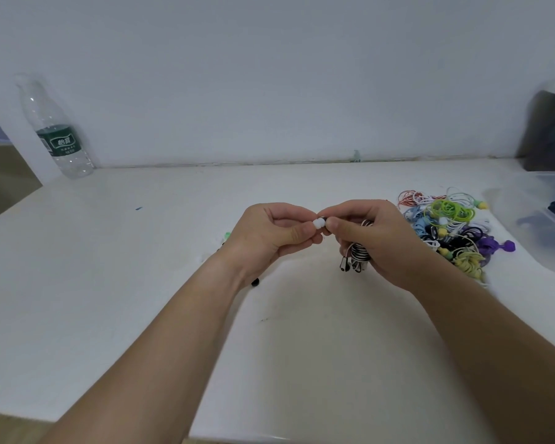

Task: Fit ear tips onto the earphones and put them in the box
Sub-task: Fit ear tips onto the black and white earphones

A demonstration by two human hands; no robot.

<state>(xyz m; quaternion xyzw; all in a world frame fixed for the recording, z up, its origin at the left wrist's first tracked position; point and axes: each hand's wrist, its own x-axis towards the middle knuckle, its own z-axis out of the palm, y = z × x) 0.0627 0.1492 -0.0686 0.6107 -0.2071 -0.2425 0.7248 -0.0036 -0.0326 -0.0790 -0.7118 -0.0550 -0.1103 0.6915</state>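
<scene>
Head view: left hand (269, 235) pinches white ear tip (318, 223) — right hand (375, 241) grips striped earphones (358, 256), fingertips meeting.

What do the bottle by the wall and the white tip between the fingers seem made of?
The bottle: clear glossy plastic, since the wall shows through it. The white ear tip: opaque, matte, rounded; probably soft silicone or rubber, though softness cannot be seen.
</scene>
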